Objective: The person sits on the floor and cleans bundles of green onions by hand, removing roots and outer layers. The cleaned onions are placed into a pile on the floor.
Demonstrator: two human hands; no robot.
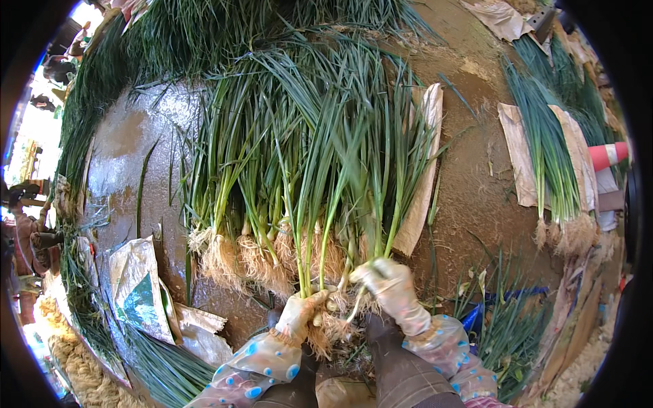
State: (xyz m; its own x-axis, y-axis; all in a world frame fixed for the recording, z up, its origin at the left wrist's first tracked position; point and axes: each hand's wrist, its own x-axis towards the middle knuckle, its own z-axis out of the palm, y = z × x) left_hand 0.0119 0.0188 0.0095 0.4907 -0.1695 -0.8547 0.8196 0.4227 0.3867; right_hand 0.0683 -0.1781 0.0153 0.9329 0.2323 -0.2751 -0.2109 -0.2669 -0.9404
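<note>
Both hands wear pale, soiled gloves under clear sleeve covers with blue dots. My left hand (302,312) grips a few long-leaved allium plants (306,245), green onions or green garlic, by their pale lower stems. Bulbs and bushy roots (326,329) hang beside and below that hand. To its right, my right hand (393,293) is blurred, with curled fingers closed around green stalks (383,239). A pale stem (358,302) with roots shows just beneath it. Directly beyond both hands lies a wide pile of the same plants (245,183), roots facing me.
A bundle (556,178) on brown paper lies right, near a red-and-white cone (607,154). More leaves (214,41) heap at the far side. Torn sacking (143,290) sits left on the wet floor (122,148). Loose leaves (510,331) flank my right leg (403,362).
</note>
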